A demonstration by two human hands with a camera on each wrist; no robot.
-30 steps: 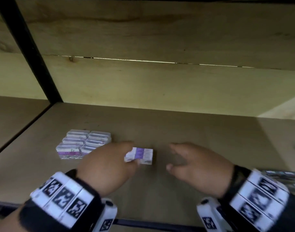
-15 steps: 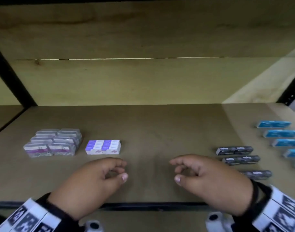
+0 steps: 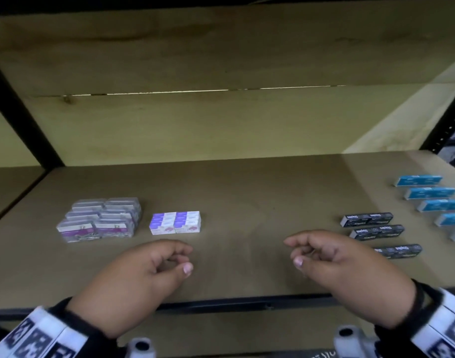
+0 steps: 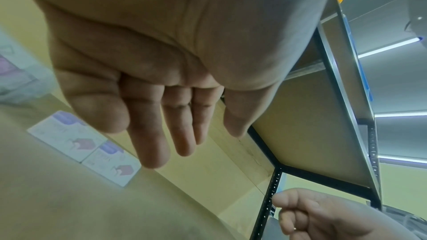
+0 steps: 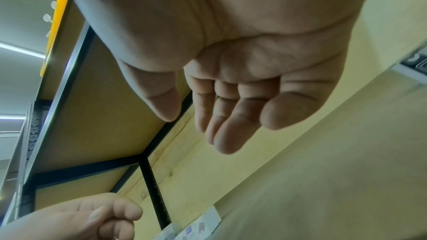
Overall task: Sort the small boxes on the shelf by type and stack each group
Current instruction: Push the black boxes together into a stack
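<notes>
Both hands hang empty over the shelf [image 3: 247,192] front, left hand [image 3: 141,277] and right hand [image 3: 347,270] with fingers loosely curled, holding nothing. We see the clear boxes [image 3: 99,219] and white-purple boxes [image 3: 175,222] grouped far left, just beyond the left hand. Blue boxes [image 3: 431,200] and black boxes [image 3: 376,232] lie singly at far right, long axes running left-right, rows receding. We judge these still need stacking; the right hand sits nearer, the nearest black box just beside it.
</notes>
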